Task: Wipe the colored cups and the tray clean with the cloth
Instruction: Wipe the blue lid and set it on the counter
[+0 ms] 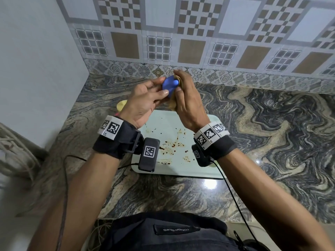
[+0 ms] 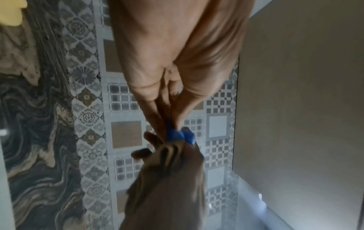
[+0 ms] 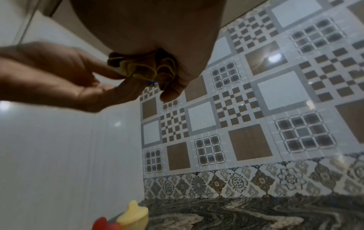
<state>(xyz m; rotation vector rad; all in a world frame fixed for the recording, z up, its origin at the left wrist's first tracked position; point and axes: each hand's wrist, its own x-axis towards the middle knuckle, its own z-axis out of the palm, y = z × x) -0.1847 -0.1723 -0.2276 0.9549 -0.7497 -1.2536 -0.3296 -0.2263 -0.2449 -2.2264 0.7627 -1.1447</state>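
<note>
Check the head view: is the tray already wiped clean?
No, the tray still carries brown stains and specks across its middle.

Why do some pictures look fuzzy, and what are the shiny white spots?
Head view: mostly sharp; a ceiling light glares off the polished countertop beside the stained tray. Left wrist view: the cloth and blue cup are blurred, too close. Right wrist view: the left hand smears, and lamps reflect on the wall tiles.

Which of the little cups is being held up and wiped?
The small blue plastic cup. The left hand holds it against the brown cloth in the right hand; the pale yellow cup sits on the counter.
</note>
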